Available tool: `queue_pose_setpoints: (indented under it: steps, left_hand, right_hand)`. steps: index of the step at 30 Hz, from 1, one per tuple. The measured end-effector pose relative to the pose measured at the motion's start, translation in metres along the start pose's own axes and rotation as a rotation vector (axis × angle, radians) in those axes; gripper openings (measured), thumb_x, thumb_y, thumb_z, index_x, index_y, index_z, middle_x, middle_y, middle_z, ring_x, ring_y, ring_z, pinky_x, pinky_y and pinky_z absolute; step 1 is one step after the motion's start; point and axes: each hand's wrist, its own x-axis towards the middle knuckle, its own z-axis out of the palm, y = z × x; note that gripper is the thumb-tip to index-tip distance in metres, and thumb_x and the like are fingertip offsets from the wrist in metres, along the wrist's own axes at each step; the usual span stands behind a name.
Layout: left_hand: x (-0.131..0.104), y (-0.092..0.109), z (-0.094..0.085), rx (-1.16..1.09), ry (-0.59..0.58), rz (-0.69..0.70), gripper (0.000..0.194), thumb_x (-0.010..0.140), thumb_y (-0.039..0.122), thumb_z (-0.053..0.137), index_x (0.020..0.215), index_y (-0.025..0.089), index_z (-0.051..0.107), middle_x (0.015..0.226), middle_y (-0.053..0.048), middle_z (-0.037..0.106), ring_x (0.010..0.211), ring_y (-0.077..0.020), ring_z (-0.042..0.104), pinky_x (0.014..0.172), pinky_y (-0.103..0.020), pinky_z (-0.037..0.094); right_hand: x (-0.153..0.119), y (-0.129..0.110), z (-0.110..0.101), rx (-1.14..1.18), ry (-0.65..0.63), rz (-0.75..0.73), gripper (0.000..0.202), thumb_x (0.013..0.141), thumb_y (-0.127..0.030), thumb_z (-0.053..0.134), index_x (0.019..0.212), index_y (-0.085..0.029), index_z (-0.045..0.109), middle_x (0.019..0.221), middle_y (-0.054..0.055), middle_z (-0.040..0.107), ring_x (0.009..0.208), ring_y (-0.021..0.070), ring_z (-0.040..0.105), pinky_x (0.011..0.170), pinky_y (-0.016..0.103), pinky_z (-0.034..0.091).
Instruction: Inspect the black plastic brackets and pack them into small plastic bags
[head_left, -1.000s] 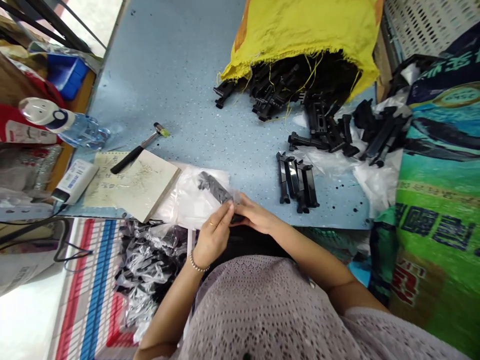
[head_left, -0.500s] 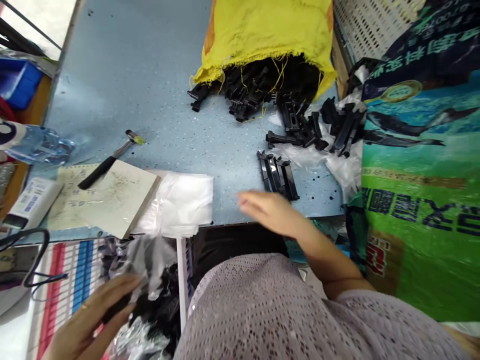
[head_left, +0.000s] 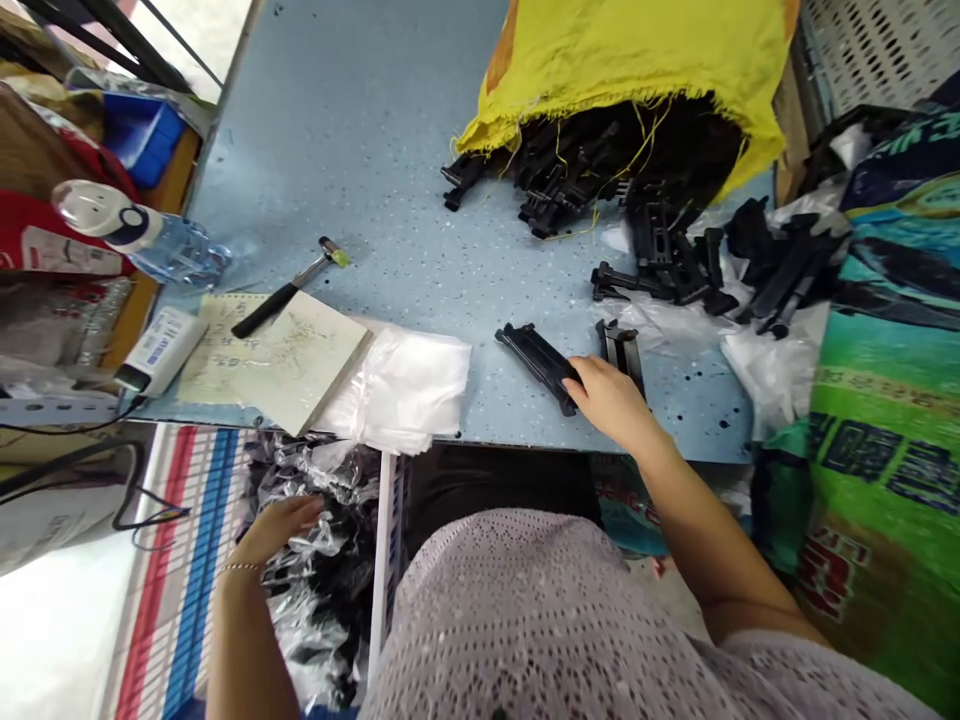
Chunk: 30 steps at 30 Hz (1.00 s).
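My right hand [head_left: 607,398] is closed on the near end of a pair of black plastic parts [head_left: 536,362] lying side by side on the blue table near its front edge. More black parts [head_left: 622,350] lie just right of that hand. My left hand [head_left: 283,525] is over the basket below the table edge, above bagged black parts [head_left: 315,590]; its fingers are partly smeared, and I see nothing held. A stack of clear plastic bags [head_left: 420,385] rests at the table's front edge, between the two hands and farther forward than the left one.
A yellow sack [head_left: 637,60] spills black parts [head_left: 570,180] at the back. On the left are a hammer [head_left: 274,305], a tile-like block [head_left: 315,360], a white box [head_left: 166,350] and a water bottle [head_left: 150,235]. A green printed sack [head_left: 885,450] stands at the right.
The view has shifted left. My right hand has closed on black parts, which now lie apart from the others, to their left. My left hand has moved forward over the basket; the bag near it is gone.
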Motion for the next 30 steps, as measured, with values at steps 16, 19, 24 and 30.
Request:
queue_pose_setpoints:
  steps: [16,19,24,30]
  left_hand:
    - [0.12,0.157,0.074,-0.257,0.237,0.239,0.011,0.088,0.028,0.069,0.083,0.018,0.072,0.094,-0.008,0.074,0.084,-0.0199,0.071,0.076,-0.032,0.059]
    - [0.107,0.16,0.07,-0.265,0.335,0.236,0.009,0.089,0.026,0.067,0.093,0.018,0.071,0.089,-0.005,0.075,0.078,-0.0177,0.071,0.073,-0.031,0.059]
    - [0.098,0.16,0.064,0.006,0.388,0.442,0.028,0.099,0.018,0.048,0.101,0.018,0.076,0.105,-0.01,0.078,0.106,-0.0236,0.072,0.097,-0.042,0.059]
    - [0.11,0.153,0.059,-0.015,0.347,0.415,0.05,0.09,0.008,0.053,0.137,0.019,0.065,0.136,-0.013,0.069,0.107,-0.0216,0.072,0.091,-0.038,0.062]
  right_hand:
    - [0.019,-0.093,0.039,1.68,-0.524,0.011,0.038,0.083,-0.05,0.078,0.106,-0.022,0.068,0.113,0.008,0.076,0.092,0.0201,0.074,0.077,0.033,0.058]
    - [0.033,-0.111,0.056,1.689,-0.597,0.083,0.039,0.079,-0.048,0.081,0.103,-0.02,0.067,0.104,0.008,0.077,0.089,0.0202,0.075,0.072,0.029,0.057]
    - [0.022,-0.098,0.053,1.646,-0.434,0.106,0.033,0.084,-0.044,0.079,0.105,-0.022,0.065,0.095,0.004,0.077,0.083,0.0167,0.073,0.07,0.028,0.056]
    - [-0.01,-0.075,0.052,1.71,-1.032,0.043,0.037,0.084,-0.051,0.076,0.092,-0.016,0.064,0.076,0.006,0.074,0.054,0.0113,0.058,0.045,0.021,0.04]
